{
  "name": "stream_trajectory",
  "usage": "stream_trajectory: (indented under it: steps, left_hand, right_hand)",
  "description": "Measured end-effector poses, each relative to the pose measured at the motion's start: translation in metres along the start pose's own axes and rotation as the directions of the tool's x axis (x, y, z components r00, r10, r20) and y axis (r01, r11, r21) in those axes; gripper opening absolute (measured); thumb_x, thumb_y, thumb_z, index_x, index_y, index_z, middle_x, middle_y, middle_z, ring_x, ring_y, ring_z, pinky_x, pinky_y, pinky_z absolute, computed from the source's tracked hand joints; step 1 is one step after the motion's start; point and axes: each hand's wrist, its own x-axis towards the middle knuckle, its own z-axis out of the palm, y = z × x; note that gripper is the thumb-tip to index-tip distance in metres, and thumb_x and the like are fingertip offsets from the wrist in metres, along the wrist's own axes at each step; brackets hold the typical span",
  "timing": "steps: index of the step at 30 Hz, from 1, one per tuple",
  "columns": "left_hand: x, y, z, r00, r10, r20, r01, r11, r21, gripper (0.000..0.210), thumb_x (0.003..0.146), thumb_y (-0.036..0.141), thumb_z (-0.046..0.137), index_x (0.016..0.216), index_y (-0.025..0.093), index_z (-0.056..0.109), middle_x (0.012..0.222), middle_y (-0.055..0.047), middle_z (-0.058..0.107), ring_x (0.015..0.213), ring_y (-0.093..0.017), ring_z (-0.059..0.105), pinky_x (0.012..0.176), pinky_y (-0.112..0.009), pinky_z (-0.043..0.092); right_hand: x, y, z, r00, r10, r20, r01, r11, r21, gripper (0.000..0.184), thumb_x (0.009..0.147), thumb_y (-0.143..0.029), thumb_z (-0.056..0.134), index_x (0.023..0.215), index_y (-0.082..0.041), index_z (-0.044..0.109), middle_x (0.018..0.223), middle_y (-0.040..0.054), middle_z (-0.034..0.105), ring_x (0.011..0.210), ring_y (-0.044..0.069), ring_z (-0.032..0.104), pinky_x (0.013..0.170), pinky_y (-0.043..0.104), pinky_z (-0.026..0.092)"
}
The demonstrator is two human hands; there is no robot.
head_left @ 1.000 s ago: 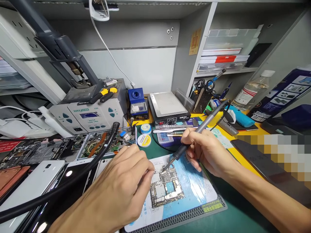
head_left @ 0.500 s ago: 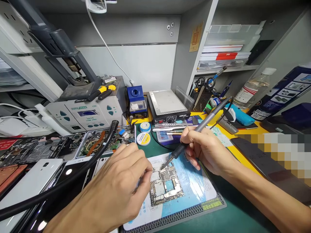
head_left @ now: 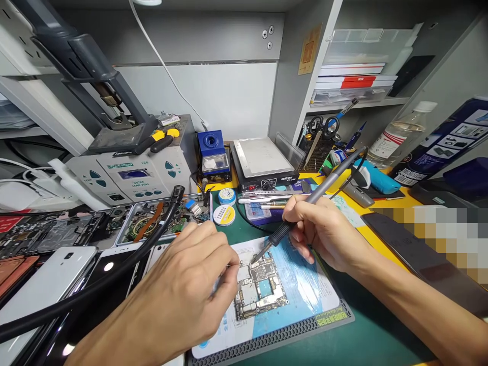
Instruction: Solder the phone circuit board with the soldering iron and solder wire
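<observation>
My right hand (head_left: 318, 223) is closed round a grey soldering iron (head_left: 281, 231), held slanted like a pen. Its tip meets the upper part of a phone logic board (head_left: 263, 305), or hovers just over it; I cannot tell which. The board lies flat on a white and blue sheet (head_left: 308, 284). My left hand (head_left: 194, 284) is at the board's left edge, thumb and fingertips pressed together. What that pinch holds, if anything, is hidden behind the fingers, and the hand covers part of the board's left side.
A black hose (head_left: 125, 274) crosses the phones (head_left: 68, 274) at left. Behind are a hot-air station (head_left: 133, 178), a blue iron stand (head_left: 213, 152), a heating plate (head_left: 263, 157) and two small round tins (head_left: 224, 215). A dark phone (head_left: 400, 249) and a bottle (head_left: 398, 134) are at right.
The camera view has shifted slightly. Both hands keep nearly the same pose, and the iron's tip stays at the upper part of the board.
</observation>
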Motion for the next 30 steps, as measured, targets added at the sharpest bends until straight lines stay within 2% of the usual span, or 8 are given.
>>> stream_trajectory:
  steps: [30]
  left_hand:
    - [-0.0013, 0.0009, 0.0002, 1.0, 0.026, 0.014, -0.026, 1.0, 0.01, 0.018, 0.094, 0.008, 0.055, 0.078, 0.016, 0.059, 0.074, -0.001, 0.053, 0.077, -0.016, 0.04, 0.071, -0.036, 0.031]
  right_hand:
    - [0.0003, -0.0015, 0.0015, 1.0, -0.008, 0.01, 0.008, 1.0, -0.01, 0.02, 0.074, -0.022, 0.065, 0.058, -0.021, 0.053, 0.041, -0.0058, 0.05, 0.026, 0.01, 0.046, 0.024, 0.017, 0.031]
